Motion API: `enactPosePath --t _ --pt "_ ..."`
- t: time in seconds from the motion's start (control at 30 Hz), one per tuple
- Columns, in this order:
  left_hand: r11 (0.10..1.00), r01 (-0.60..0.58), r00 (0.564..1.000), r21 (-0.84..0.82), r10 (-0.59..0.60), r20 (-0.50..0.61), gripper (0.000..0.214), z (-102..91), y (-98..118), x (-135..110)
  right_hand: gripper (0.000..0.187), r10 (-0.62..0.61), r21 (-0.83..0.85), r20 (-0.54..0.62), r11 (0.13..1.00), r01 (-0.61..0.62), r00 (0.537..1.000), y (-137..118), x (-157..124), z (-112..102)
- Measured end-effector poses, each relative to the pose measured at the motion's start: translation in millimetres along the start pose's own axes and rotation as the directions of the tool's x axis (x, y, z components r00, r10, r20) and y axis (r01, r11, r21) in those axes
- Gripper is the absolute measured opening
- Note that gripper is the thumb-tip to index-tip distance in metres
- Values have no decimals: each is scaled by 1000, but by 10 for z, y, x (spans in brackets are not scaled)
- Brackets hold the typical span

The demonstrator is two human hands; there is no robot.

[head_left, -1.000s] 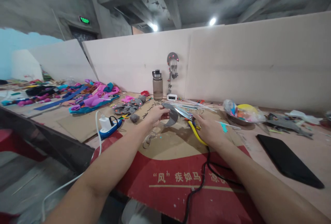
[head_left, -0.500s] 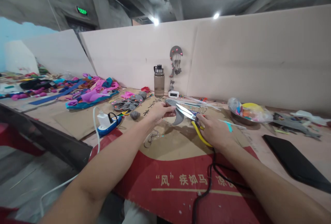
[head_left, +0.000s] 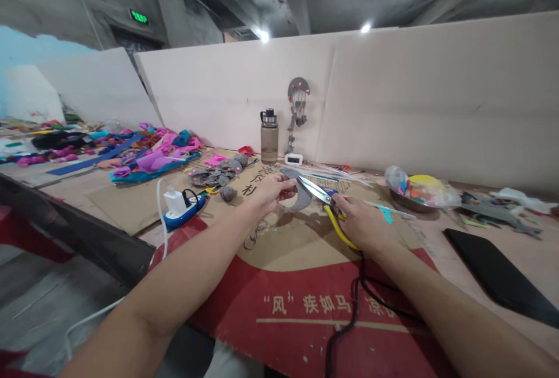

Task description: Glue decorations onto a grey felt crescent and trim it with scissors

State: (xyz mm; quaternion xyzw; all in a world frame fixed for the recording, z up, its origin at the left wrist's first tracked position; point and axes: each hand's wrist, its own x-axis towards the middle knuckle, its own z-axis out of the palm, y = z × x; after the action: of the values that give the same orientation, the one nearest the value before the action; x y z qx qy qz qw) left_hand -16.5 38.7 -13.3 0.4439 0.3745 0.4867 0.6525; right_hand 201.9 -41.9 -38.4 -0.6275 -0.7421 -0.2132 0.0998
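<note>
Between its thumb and fingers, my left hand (head_left: 274, 193) pinches a grey crescent-shaped piece of felt (head_left: 302, 196) by its inner side. My right hand (head_left: 358, 222) is wrapped round the handles of a pair of scissors (head_left: 315, 190). Their bright blades point left, with the tips against or just over the crescent's outer edge; I cannot tell if they touch it. Below the right hand runs a yellow handle (head_left: 337, 230), whose tool is mostly hidden, with a black cord near it. A loop of thin grey thread (head_left: 255, 233) lies under my left wrist.
Red-and-tan cardboard (head_left: 288, 285) covers the table in front of me. A bottle (head_left: 269, 140) and small white clock (head_left: 293, 159) stand at the back. Left are a blue power strip (head_left: 186, 215) and grey felt pieces (head_left: 213, 174); right, a bowl (head_left: 414, 202) and black phone (head_left: 498, 273).
The grey crescent has turned slightly, so its face shows lighter and more fully. Both hands stay nearly in place, with the scissors still at the felt.
</note>
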Motion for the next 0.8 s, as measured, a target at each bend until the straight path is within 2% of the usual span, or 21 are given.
enactPosePath --t 0.37,0.8 --pt "1000 -23 1000 5 23 11 22 22 30 -47 34 14 -29 -5 999 -14 1000 -11 -13 -20" --pt "998 -57 998 22 58 -18 22 -4 -26 2 40 8 -83 59 997 -3 998 -64 -4 -97"
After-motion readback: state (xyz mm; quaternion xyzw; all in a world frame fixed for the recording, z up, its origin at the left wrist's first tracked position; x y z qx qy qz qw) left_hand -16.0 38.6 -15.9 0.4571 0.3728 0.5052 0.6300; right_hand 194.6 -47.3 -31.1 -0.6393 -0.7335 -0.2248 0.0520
